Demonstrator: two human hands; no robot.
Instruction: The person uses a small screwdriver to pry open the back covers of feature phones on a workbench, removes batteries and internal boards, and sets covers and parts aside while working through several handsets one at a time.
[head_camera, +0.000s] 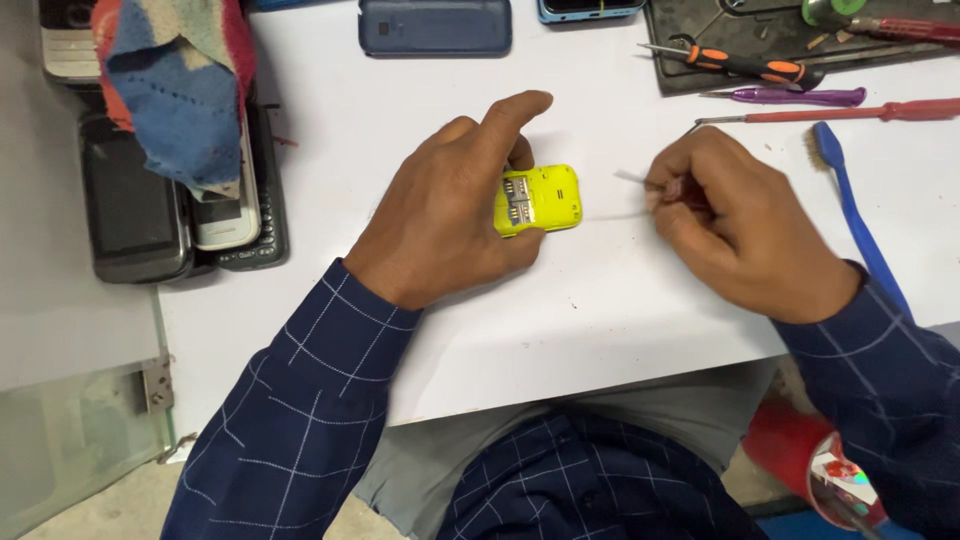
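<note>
Near the frame centre our left hand (450, 205) pins the yellow phone (540, 198), long axis sideways, while our right hand (735, 225), just to its right, grips a thin tool (640, 181)

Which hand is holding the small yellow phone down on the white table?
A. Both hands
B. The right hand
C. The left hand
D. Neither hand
C. The left hand rests over the yellow phone, pinning it to the white table, while the right hand sits apart from it, gripping a thin tool.
</note>
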